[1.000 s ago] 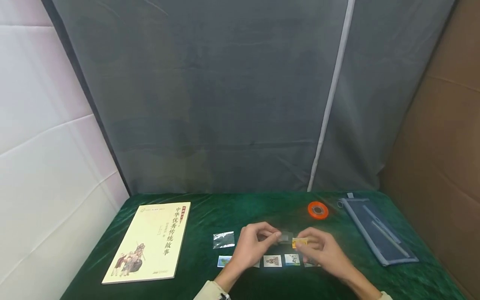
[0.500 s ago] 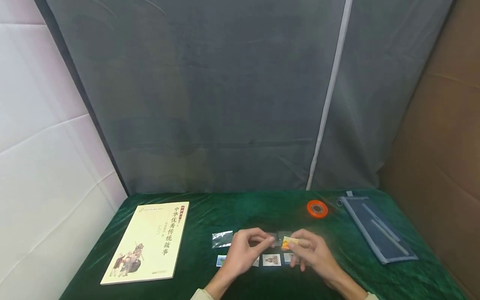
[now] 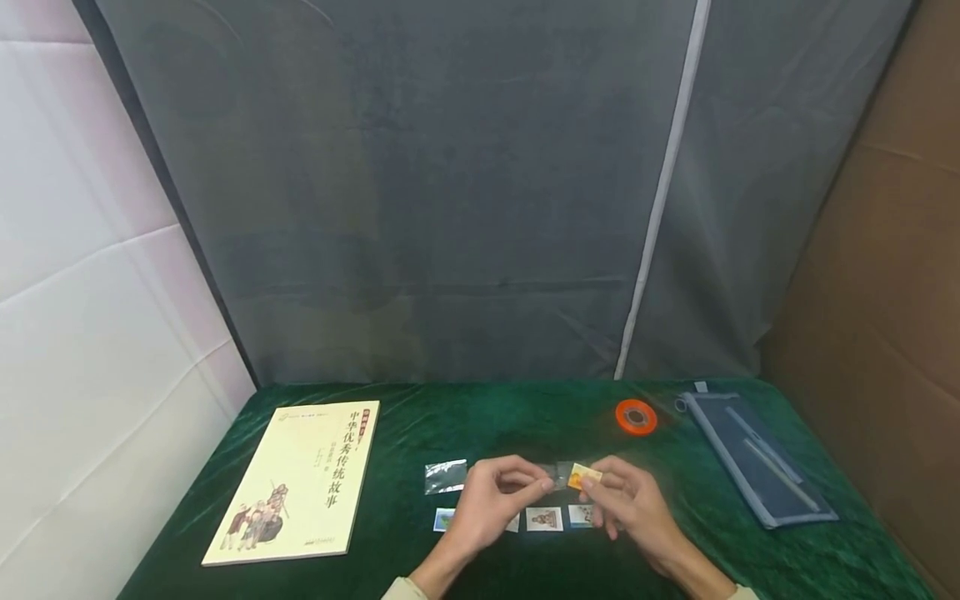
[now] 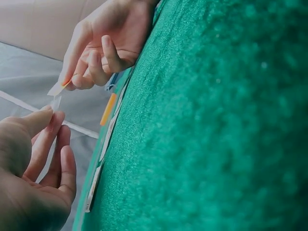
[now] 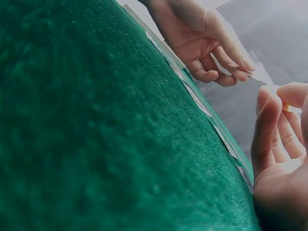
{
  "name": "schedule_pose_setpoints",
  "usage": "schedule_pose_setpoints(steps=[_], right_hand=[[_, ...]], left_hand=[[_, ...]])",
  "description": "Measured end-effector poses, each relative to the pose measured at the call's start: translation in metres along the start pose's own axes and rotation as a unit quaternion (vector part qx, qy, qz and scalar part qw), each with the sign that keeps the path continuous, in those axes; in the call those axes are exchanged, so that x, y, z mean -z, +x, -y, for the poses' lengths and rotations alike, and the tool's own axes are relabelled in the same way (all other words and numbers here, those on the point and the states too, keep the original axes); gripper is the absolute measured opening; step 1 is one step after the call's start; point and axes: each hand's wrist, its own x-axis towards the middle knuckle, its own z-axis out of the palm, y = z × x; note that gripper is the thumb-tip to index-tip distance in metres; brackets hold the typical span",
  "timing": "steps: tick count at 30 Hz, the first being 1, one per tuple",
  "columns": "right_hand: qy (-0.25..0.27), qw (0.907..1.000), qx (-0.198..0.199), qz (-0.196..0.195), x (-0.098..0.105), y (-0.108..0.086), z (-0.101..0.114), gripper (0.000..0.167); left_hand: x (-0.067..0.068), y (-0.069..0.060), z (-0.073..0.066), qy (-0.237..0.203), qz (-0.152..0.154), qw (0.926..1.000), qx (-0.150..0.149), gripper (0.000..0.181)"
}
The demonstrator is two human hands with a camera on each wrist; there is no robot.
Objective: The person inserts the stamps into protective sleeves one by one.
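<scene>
My left hand pinches a small clear plastic sleeve between thumb and forefinger. Just to its right, my right hand holds a small yellow-orange stamp by thumb and fingertip, slightly tilted. In the head view the stamp's left edge lies at the sleeve's right edge; whether it is inside I cannot tell. Below the hands, a row of small picture stamps lies on the cloth, among them a brown figure stamp and a blue-green stamp. The left hand partly covers another.
A second clear plastic sleeve lies left of the hands. Farther left is a cream book. An orange round case sits behind the right hand, and a blue zip pouch lies at the right on the green cloth.
Both hands shifted a little left. The right hand's stamp has tilted and now stands beside the sleeve, and more of the right-hand stamps in the row was covered then uncovered.
</scene>
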Motion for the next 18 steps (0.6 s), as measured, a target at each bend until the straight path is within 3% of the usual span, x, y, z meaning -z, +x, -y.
schedule_pose_setpoints(steps=[18], right_hand=[[-0.010,0.9996,0.005,0.025,0.0015,0.0003,-0.0016,0.024]], left_hand=[[0.0002,-0.0004,0.0003,0.017,0.005,0.9998,0.002,0.012]])
